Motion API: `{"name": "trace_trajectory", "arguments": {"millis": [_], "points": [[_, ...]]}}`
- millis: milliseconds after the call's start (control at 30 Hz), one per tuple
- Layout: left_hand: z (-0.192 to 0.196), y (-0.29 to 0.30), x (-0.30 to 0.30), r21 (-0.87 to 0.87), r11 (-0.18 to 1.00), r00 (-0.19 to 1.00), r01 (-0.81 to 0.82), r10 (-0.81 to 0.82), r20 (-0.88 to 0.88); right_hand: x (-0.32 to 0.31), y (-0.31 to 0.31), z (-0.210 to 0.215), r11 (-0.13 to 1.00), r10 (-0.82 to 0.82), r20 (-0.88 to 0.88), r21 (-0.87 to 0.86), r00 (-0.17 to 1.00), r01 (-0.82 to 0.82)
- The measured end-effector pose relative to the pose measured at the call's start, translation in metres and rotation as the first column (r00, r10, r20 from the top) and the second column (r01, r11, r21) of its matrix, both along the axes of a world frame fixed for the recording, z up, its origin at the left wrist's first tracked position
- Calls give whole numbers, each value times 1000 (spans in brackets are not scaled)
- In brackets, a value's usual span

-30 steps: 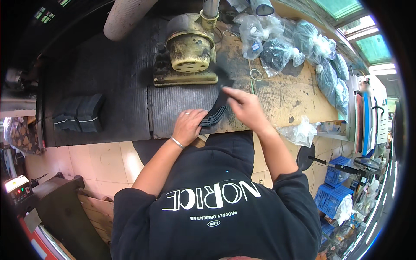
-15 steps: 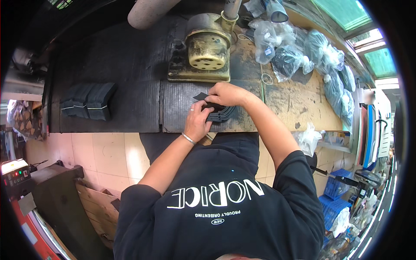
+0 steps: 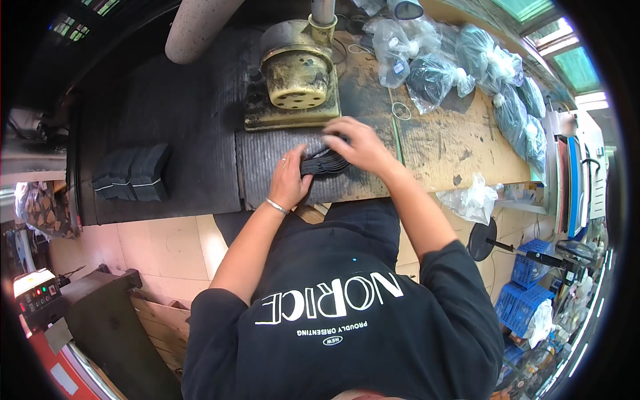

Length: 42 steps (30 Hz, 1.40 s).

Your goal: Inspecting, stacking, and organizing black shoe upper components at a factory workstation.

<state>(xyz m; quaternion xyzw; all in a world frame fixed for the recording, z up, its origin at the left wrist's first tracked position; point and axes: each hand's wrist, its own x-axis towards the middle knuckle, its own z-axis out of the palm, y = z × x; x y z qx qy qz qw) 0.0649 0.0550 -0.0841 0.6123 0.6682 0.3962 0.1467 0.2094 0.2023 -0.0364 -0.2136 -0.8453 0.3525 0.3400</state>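
A stack of thin black pieces (image 3: pixel 325 164), fanned in layers with curved edges, lies at the table's near edge in front of me. My left hand (image 3: pixel 289 180), with a ring and a bracelet, grips its left end, thumb on the near side and fingers on the far side. Over the right end is my right hand (image 3: pixel 363 147), its thumb and bent fingers apart and the fingertips smeared by motion. Nothing shows between them. Part of the stack's far right side is hidden under this hand.
Beyond my hands stands a stained cream machine head (image 3: pixel 297 83) on a square base. Banded black stacks (image 3: pixel 133 172) lie at the left. Tied clear bags (image 3: pixel 433 83) of dark items crowd the back right, near a pale ring (image 3: pixel 401 111). Blue crates (image 3: pixel 523 303) stand on the floor at right.
The loose dark piece at the stack's far left no longer shows separately. My right hand has opened from its pinch and moved rightward over the stack; my left hand now wraps its left end.
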Motion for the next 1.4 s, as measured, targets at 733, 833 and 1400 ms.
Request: {"name": "trace_trajectory", "arguments": {"millis": [733,833,1400], "points": [[-1,8,7,-107,989,988,-103,114,108,25,-51,-30,947,-245,87,233,966,220],[-1,9,7,-109,987,988,-116,126,89,23,-50,-37,918,-254,123,343,959,199],[3,7,4,-107,992,995,-69,76,62,42,-29,-14,990,63,180,113,982,-85]]}}
